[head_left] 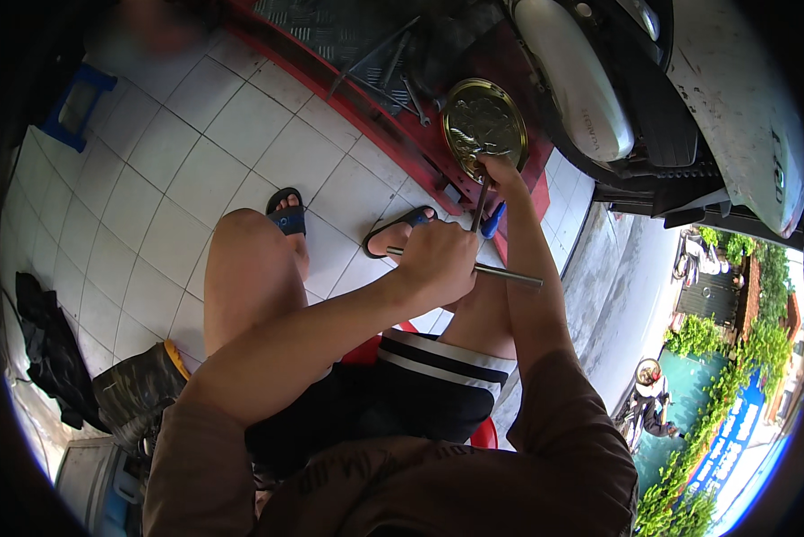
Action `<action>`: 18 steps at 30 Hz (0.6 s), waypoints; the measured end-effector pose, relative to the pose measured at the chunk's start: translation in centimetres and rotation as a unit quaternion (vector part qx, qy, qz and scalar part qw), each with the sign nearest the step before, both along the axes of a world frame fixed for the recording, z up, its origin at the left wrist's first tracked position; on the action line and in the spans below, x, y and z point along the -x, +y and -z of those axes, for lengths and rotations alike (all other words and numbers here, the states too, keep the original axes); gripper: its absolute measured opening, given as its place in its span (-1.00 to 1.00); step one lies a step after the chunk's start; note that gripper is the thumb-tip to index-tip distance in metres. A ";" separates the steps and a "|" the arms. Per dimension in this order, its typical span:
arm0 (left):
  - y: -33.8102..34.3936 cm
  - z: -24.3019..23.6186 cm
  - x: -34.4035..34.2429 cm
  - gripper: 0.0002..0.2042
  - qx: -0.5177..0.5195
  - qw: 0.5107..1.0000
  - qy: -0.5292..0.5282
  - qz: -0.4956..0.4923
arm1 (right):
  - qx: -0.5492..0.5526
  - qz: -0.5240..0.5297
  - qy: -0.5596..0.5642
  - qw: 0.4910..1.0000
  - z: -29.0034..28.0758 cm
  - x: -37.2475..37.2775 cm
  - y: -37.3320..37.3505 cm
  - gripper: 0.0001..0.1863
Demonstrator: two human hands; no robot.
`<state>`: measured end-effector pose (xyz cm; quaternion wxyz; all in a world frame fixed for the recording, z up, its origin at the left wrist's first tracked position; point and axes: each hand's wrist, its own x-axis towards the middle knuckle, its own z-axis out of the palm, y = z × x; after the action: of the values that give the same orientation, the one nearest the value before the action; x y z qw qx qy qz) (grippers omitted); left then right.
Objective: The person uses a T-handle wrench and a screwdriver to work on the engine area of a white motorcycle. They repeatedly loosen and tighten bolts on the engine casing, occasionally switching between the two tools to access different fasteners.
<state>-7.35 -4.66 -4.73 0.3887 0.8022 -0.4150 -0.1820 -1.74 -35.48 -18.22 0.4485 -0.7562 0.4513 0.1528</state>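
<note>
White square-tiled floor (205, 152) borders a low red metal platform (380, 128), which carries a round gold-rimmed metal tray (479, 83) near its right-hand end. The left hand (440, 258) is clamped on the crossbar of a silver metal T-handled tool (514, 276); the right hand (502, 172), apart from it, grips the shaft's far end at the tray's near edge.

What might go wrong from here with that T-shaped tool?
The T-shaped tool sticks out on both sides of the left hand, so a sudden turn might catch the right forearm. The right hand is at the near edge of the gold tray, so a slip could jolt it. Wrenches lie beside the tray and might get knocked.
</note>
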 end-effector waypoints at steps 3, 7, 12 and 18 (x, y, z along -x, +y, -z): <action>-0.2 0.0 -0.7 -0.76 0.008 1.000 -0.002 -0.021 | -0.008 -0.015 0.010 1.000 0.5 0.4 -0.8 -0.76; -0.3 0.1 -0.7 -0.74 0.015 1.000 0.001 -0.019 | -0.026 -0.017 0.037 0.999 0.9 0.7 -1.6 -0.73; -0.6 0.0 -0.3 -0.72 -0.019 0.999 0.016 -0.022 | -0.019 -0.012 0.026 0.999 0.6 0.7 -1.4 -0.67; -1.0 -0.1 -0.1 -0.68 -0.030 0.999 0.029 -0.019 | -0.016 -0.001 0.030 0.999 0.4 0.8 -1.8 -0.71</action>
<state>-7.27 -5.68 -4.68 0.3797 0.8159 -0.3821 -0.2103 -2.54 -37.32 -18.65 0.4465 -0.7447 0.4612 0.1829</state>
